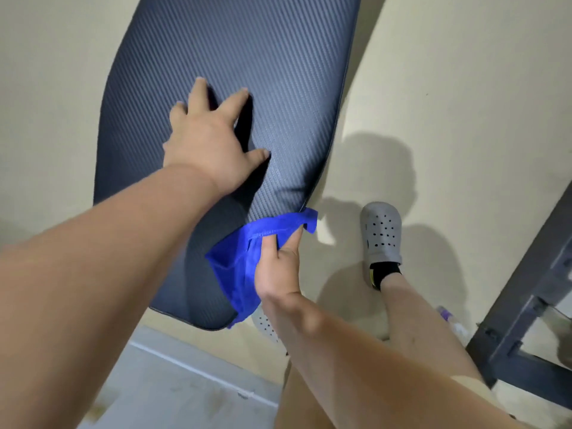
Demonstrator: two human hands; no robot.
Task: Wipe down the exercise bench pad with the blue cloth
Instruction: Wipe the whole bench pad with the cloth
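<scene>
Closest to the lens are the left forearm point(93, 258) and the right forearm point(356, 351), reaching forward and down from the bottom of the head view. The right hand point(278, 270) pinches the blue cloth point(230, 267) between thumb and curled fingers. The cloth is bunched against the right-hand edge of the bench pad point(247, 41), close to its near rounded end, with part of it hanging off the side. Farther out, the left hand point(210, 140) lies palm down on the middle of the pad, fingers spread wide, holding nothing. What I work from is the pad's long axis: it runs away from me, up the picture and leaning a little right, so nearly all of its ribbed dark surface lies ahead of the cloth and to its left. I judge the right hand to be the wiping one, pushing forward along that axis, and the bracing left hand sits in that path. Beside the pad, on the pale floor point(464, 88), stands a foot in a grey clog point(381, 233), and a dark metal frame point(523, 305) rises at the right edge.
</scene>
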